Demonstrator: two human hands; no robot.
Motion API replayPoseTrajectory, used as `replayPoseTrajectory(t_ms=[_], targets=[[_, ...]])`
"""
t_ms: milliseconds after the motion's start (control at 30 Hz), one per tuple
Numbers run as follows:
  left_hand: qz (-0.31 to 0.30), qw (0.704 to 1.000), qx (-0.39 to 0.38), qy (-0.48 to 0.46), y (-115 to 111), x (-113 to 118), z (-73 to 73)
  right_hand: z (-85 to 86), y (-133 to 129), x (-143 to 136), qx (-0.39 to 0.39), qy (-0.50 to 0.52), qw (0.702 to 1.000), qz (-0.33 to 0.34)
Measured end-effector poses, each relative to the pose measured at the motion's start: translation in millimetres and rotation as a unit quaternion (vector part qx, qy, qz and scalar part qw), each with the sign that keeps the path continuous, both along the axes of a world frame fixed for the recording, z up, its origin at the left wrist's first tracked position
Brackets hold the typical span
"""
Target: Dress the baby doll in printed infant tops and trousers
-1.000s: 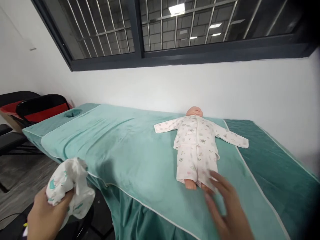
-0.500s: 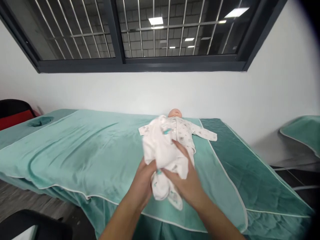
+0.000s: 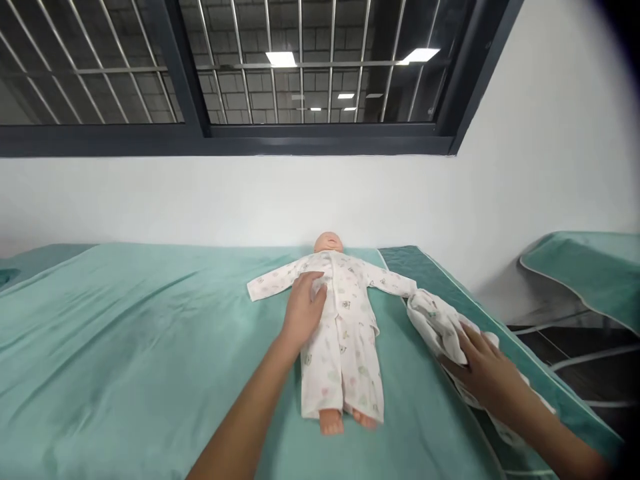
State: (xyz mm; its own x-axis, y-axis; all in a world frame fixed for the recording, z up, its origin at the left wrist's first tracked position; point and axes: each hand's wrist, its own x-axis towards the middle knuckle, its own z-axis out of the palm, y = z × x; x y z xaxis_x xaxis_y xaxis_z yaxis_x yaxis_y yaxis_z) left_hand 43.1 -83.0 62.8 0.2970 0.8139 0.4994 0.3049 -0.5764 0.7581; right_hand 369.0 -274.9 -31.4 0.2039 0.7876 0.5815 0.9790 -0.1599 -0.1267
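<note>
A baby doll (image 3: 329,243) lies on its back on the green cover, dressed in a printed white shirt (image 3: 350,287) and matching trousers (image 3: 360,373); its bare feet (image 3: 331,421) show below the hems. Over the shirt's left side in the head view is my left hand (image 3: 304,308), thumb apart from the fingers, holding nothing; whether it touches the cloth I cannot tell. My right hand (image 3: 483,370) rests on a bunched white baby garment (image 3: 435,320) with small prints, its fingers and thumb around a fold. That garment lies right of the doll, beside its sleeve.
The light green cover (image 3: 150,347) spreads over a bed against a white wall (image 3: 225,200). A darker green quilted cover (image 3: 400,257) is along the right. Above is a dark-framed window (image 3: 320,143) with bars. Another green cloth edge (image 3: 590,267) juts in at the right.
The bunched garment has gone from in front of the doll, between both hands, to the bed at right under my right hand. My left hand has let go and moved to the doll's shirt.
</note>
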Motion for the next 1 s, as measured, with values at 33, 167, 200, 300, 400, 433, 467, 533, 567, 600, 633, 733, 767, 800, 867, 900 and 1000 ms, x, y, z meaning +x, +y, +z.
replayPoseTrajectory(t_ms=[33, 167, 200, 300, 400, 433, 467, 533, 567, 600, 633, 733, 767, 800, 867, 900, 1000], targets=[[0.009, 1.0, 0.006, 0.015, 16.5, 4.9, 3.0, -0.5, -0.4, -2.4, -0.002, -0.006, 1.0, -0.021], [0.039, 0.997, 0.027, 0.056, 74.5, 30.1, 14.4, 43.9, 21.7, -44.5, 0.016, 0.058, 0.998, 0.004], [0.035, 0.996, 0.035, 0.068, 86.0, 37.1, 15.0, 58.4, 37.6, -58.7, 0.014, 0.101, 0.994, 0.035], [0.014, 0.995, 0.027, 0.098, 109.0, 54.1, 9.1, 88.8, 109.1, -95.8, 0.017, 0.244, 0.962, 0.119], [0.014, 0.995, 0.013, 0.099, 114.4, 60.1, -2.9, 95.7, 189.3, -118.6, 0.031, 0.368, 0.912, 0.179], [0.015, 0.995, 0.015, 0.095, 113.6, 59.9, -6.4, 94.6, 211.0, -123.5, 0.041, 0.389, 0.901, 0.188], [0.015, 0.996, 0.016, 0.092, 112.3, 59.0, -9.3, 92.5, 228.3, -127.2, 0.038, 0.401, 0.894, 0.194], [0.012, 0.996, 0.007, 0.084, 110.1, 56.7, -12.7, 87.2, 248.9, -131.6, 0.009, 0.423, 0.883, 0.205], [0.009, 0.997, -0.003, 0.081, 109.7, 55.6, -13.5, 84.6, 253.0, -132.3, -0.008, 0.435, 0.876, 0.209], [0.008, 0.997, -0.014, 0.078, 109.7, 54.9, -13.9, 82.2, 254.1, -132.2, -0.02, 0.445, 0.869, 0.214], [0.006, 0.997, -0.023, 0.076, 110.1, 54.4, -14.0, 80.1, 253.2, -131.6, -0.026, 0.454, 0.863, 0.219], [0.002, 0.997, -0.036, 0.074, 112.1, 54.8, -14.0, 76.7, 248.3, -129.6, -0.021, 0.462, 0.857, 0.229], [0.002, 0.997, -0.037, 0.073, 112.5, 55.2, -14.0, 76.4, 247.5, -129.5, -0.018, 0.463, 0.856, 0.228], [0.002, 0.997, -0.037, 0.072, 112.7, 55.7, -14.1, 76.4, 247.3, -129.6, -0.016, 0.465, 0.856, 0.226], [0.003, 0.997, -0.035, 0.072, 112.7, 56.6, -14.1, 77.1, 248.0, -130.4, -0.011, 0.469, 0.854, 0.222], [0.005, 0.997, -0.035, 0.073, 112.5, 57.0, -14.1, 77.6, 248.4, -130.7, -0.009, 0.471, 0.854, 0.222], [0.011, 0.996, -0.036, 0.078, 111.7, 57.7, -13.6, 78.0, 249.1, -131.0, -0.01, 0.466, 0.855, 0.227]])
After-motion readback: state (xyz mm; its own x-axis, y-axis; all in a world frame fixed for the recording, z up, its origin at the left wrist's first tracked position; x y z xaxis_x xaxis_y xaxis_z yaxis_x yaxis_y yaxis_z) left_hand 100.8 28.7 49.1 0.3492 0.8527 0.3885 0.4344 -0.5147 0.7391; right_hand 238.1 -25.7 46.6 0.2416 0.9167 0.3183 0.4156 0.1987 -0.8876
